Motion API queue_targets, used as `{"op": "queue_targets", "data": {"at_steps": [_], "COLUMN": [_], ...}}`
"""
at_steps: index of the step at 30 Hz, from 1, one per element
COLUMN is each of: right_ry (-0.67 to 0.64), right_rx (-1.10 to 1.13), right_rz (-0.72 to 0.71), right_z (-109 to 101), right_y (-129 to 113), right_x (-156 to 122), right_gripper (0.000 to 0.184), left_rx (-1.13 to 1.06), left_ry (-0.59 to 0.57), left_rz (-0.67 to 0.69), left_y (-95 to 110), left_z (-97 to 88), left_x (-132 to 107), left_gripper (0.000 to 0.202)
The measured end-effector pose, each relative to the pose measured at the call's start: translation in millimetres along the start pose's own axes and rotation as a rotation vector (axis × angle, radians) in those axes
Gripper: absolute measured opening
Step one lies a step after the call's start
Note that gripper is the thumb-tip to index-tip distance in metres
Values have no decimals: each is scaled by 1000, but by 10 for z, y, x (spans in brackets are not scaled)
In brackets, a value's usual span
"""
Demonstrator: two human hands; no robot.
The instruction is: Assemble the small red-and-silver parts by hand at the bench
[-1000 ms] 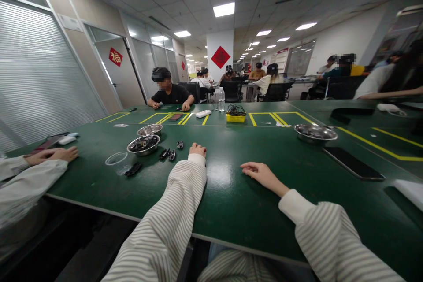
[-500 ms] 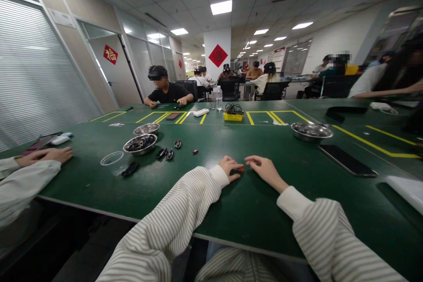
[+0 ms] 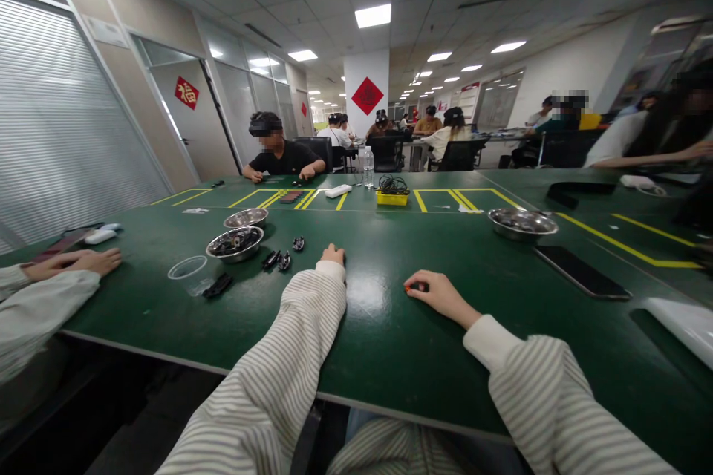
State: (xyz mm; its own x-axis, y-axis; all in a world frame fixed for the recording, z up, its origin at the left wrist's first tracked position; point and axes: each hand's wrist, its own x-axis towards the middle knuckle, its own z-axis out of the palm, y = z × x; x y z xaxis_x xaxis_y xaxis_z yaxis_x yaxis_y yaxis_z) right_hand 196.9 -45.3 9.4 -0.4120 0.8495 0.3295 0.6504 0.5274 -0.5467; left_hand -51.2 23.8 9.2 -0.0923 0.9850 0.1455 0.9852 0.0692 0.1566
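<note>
My left hand (image 3: 333,254) reaches forward over the green table (image 3: 390,341), its fingers curled down on the spot where a small dark piece lay; what is under them is hidden. My right hand (image 3: 440,292) rests on the table nearer to me and pinches a small red part (image 3: 408,288) at its fingertips. Left of my left hand lie a few small black parts (image 3: 281,260), one more black part (image 3: 298,243), and a steel bowl (image 3: 237,243) filled with black parts.
An empty steel bowl (image 3: 246,218), a clear plastic lid (image 3: 187,267) and a black piece (image 3: 217,285) lie at the left. A co-worker's hands (image 3: 83,262) rest at the far left. On the right are another steel bowl (image 3: 522,223) and a phone (image 3: 582,272). People sit behind.
My left hand left the small red part with my right hand and moved forward and left, covering the small dark piece. My right hand now holds the red part alone.
</note>
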Motion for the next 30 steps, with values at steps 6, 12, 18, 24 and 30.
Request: {"op": "queue_targets", "data": {"at_steps": [6,12,18,24,30], "right_ry": [41,135,171,141,117], "right_rx": [144,274,422,570,575], "right_rz": [77,93,101,150,160], "right_z": [18,41,49,41,34], "right_y": [-40,-26,-65,-108,-111], "right_x": [1,6,8,0,-2], "right_gripper": [22,25,23,27,27], "left_rx": [-284,-499,-537,-553,-537], "left_ry": [-30,59,108,143,153], "left_rz": [444,723,800,816,818], "left_y": [354,608,634,626,617], "left_z": [122,106,51,39,43], "left_x": [-265,-581,-622,-624,-624], "left_gripper": [27,30,23,20,21]}}
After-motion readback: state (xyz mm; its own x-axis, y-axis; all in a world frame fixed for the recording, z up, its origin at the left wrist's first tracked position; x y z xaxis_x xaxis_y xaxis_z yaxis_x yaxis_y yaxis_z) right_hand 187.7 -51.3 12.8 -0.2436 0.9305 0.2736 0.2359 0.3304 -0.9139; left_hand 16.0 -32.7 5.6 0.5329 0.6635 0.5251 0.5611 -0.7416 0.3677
